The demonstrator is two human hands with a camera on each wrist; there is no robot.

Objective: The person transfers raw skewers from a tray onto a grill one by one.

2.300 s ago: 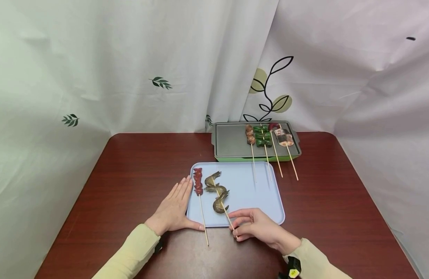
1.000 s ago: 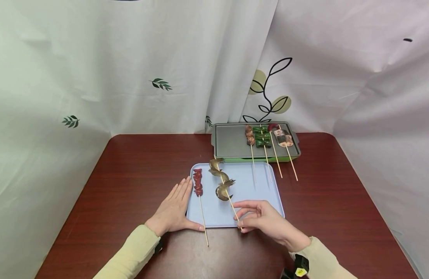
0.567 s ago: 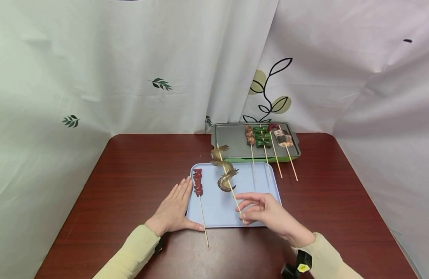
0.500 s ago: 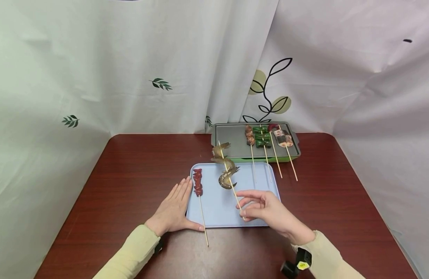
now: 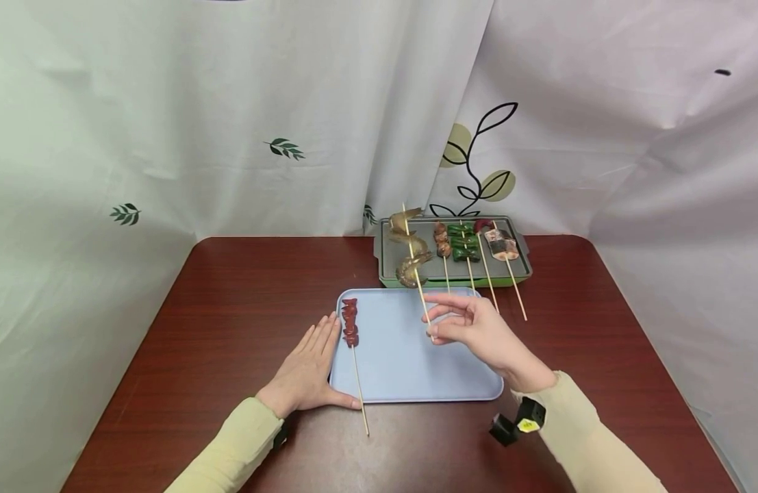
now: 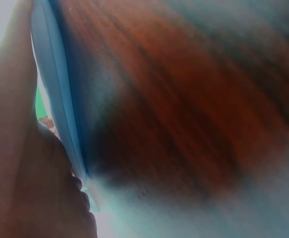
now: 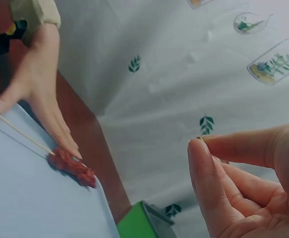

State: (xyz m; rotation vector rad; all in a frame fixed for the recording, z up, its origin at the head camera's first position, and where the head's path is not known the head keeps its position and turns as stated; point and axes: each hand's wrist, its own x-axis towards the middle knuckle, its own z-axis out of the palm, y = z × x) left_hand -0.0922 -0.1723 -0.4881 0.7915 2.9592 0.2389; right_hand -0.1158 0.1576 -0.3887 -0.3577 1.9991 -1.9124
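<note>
My right hand point(image 5: 477, 329) pinches the lower end of a shrimp skewer point(image 5: 411, 250), held up above the light blue tray point(image 5: 415, 383). Its shrimp overlap the left part of the grey grill pan point(image 5: 391, 253) in the head view. Thumb and fingertips meet on the stick end in the right wrist view, where most of the skewer is out of sight. My left hand point(image 5: 307, 370) rests with straight fingers along the tray's left edge. Beside it on the tray lies a dark red meat skewer point(image 5: 350, 322), its stick reaching over the front rim near my thumb.
On the pan's right half lie a brown meat skewer point(image 5: 441, 239), a green pepper skewer point(image 5: 463, 243), a skewer with a dark red curled piece point(image 5: 482, 226) and a fish skewer point(image 5: 500, 243). Their sticks jut toward the front. A white curtain point(image 5: 292, 103) hangs behind the brown table point(image 5: 243, 294).
My right hand has lifted the shrimp skewer off the tray and carried it forward and slightly right, toward the grill pan. The left hand has stayed in place.
</note>
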